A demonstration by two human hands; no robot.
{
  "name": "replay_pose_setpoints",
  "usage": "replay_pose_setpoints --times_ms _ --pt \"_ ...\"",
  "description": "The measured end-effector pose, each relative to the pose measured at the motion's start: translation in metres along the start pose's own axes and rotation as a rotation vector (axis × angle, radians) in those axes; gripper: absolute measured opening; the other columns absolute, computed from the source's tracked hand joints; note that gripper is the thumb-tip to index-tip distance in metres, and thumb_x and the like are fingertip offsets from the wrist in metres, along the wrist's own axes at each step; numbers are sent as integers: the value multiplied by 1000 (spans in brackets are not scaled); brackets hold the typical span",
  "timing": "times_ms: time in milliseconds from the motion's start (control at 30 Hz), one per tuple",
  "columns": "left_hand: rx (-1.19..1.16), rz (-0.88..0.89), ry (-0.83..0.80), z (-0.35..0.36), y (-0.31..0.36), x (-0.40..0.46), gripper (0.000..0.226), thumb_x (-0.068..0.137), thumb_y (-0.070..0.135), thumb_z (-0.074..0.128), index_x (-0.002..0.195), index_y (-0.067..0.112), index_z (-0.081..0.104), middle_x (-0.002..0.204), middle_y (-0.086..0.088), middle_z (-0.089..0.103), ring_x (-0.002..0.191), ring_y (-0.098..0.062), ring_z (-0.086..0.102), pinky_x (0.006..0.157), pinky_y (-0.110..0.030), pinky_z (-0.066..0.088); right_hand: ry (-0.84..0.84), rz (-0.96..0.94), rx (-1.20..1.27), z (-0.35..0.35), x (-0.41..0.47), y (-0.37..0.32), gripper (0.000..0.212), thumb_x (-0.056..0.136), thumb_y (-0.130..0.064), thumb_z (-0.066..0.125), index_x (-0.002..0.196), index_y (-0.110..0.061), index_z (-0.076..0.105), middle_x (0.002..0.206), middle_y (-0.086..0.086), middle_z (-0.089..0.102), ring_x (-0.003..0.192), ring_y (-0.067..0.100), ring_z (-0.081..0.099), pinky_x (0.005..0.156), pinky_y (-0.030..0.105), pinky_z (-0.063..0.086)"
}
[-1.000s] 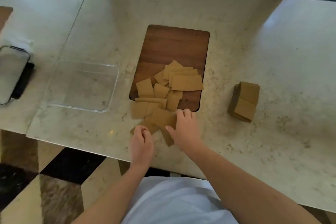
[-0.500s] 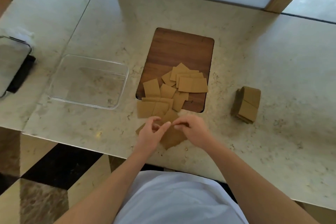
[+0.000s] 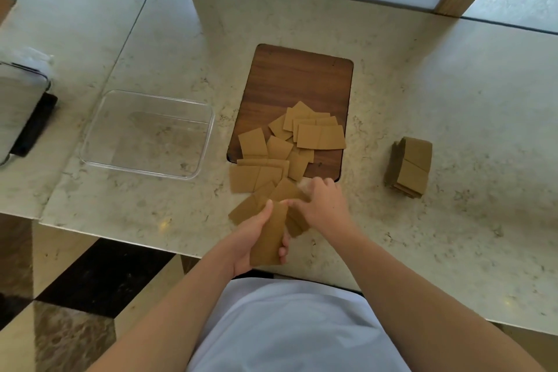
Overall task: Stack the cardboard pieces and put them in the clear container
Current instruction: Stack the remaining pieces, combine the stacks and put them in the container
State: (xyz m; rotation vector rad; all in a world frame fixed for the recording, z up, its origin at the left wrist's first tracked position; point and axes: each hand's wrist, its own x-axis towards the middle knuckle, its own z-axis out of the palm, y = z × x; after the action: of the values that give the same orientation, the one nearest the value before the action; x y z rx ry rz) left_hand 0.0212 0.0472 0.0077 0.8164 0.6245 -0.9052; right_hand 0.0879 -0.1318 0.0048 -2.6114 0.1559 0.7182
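the left hand (image 3: 252, 243) grips a cardboard piece (image 3: 268, 235) lengthwise, thumb along its left edge and fingers curled round the right edge, holding it just above the near edge of the pale marble surface (image 3: 422, 100). the right hand (image 3: 324, 205) lies palm down just beyond it, fingers bent onto the nearest of the loose cardboard pieces (image 3: 280, 157); whether it pinches one of them or only presses on it cannot be told. those loose pieces lie scattered and overlapping, some on the near half of a dark wooden board (image 3: 299, 84), the rest spilling off its near left corner onto the surface toward the hands. to the right, well apart from the scatter, a stack of cardboard pieces (image 3: 410, 166) stands on the surface with its layered edge showing on the left side. the clear container (image 3: 99, 130) sits on the surface just left of the board, a shallow rectangular tray with rounded corners, holding no cardboard. at the far left edge lies another clear container (image 3: 18, 112) resting on something black (image 3: 39, 121), only partly in view. a white shirt (image 3: 290, 326) fills the bottom of the view, and a dark and pale tiled floor (image 3: 75, 296) shows below the surface edge.
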Motion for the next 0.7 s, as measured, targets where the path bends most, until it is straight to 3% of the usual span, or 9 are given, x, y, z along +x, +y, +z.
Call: replay_pose_setpoints --times_ms 167,267,500,600,700 --pt "-60 79 56 -17 -8 -2 37 104 59 44 138 48 58 111 -27 72 80 -34 70 65 -42 56 57 -30 -88 20 -4 9 50 79 -55 80 105 -23 52 107 -3 51 106 20 49 87 34 44" --pt "-40 89 92 -20 -7 -7 31 104 56 47 132 54 60 107 -24 74 73 -29 67 57 -35 51 0 89 86 18 -5 10 43 79 -46 84 95 -24 52 92 -8 56 86 14 54 69 31 43" --pt "-73 212 174 -3 3 5 41 104 53 49 136 31 61 83 -13 64 63 -21 58 53 -33 49 -34 247 747 -12 -15 10 23 90 -26 78 78 -14 62 81 6 66 75 19 62 66 34 52" --pt "-30 257 151 12 7 14 46 99 62 50 128 29 66 93 -13 79 69 -27 74 56 -35 58 -87 268 882 -17 -26 -3 21 93 -28 74 81 -14 65 86 8 70 80 22 67 78 40 60" --pt "-41 237 155 20 11 18 44 94 45 69 127 16 67 103 -17 80 84 -34 78 67 -43 62 -133 225 857 -12 -35 -18 17 94 -29 73 82 -17 68 85 5 72 81 21 69 79 37 60"
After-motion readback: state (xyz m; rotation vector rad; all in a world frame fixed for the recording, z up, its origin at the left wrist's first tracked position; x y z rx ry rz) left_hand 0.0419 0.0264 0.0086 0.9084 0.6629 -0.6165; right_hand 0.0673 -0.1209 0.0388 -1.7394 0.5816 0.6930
